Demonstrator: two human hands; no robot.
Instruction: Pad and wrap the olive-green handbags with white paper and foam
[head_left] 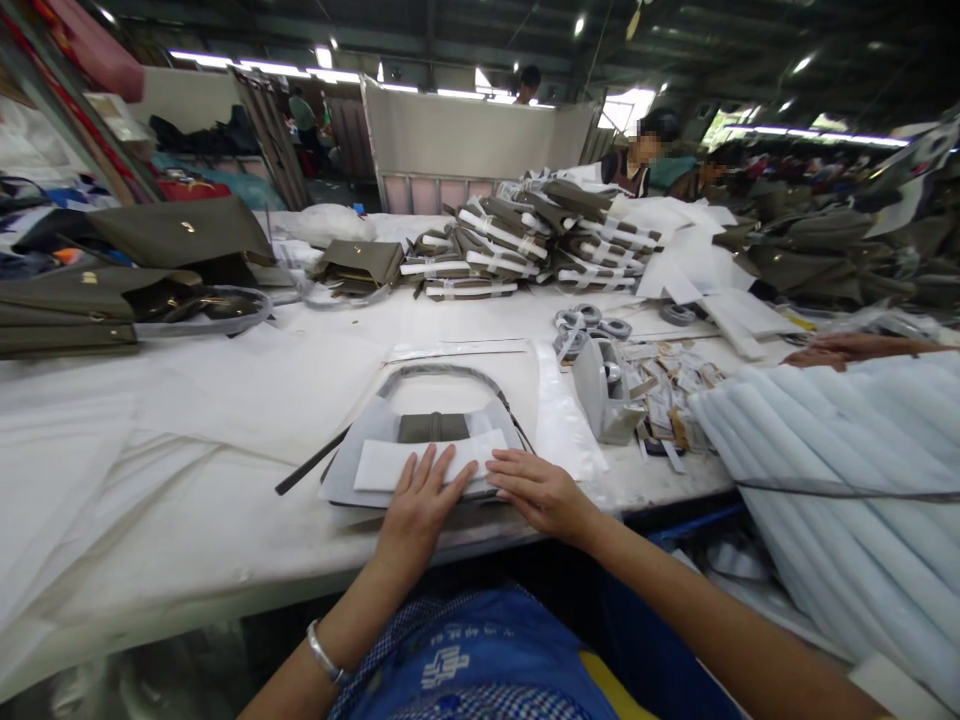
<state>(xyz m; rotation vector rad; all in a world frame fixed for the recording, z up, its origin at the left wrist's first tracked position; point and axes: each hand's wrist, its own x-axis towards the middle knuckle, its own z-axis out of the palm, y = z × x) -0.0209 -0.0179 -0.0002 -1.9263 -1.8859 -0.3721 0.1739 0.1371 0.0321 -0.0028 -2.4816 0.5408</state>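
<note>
An olive handbag lies flat near the table's front edge, partly wrapped in white paper, its strap arching away from me. My left hand rests flat on the folded white paper over the bag, fingers stretched out. Beside it, my right hand lies flat on the bag's right end, fingers extended and pressing the paper down. Neither hand holds anything.
A tape dispenser and tape rolls sit to the right, with paper tags. White paper rolls lie far right. Stacked wrapped bags stand behind, olive bags at left. Another person's hand rests at right; people work behind.
</note>
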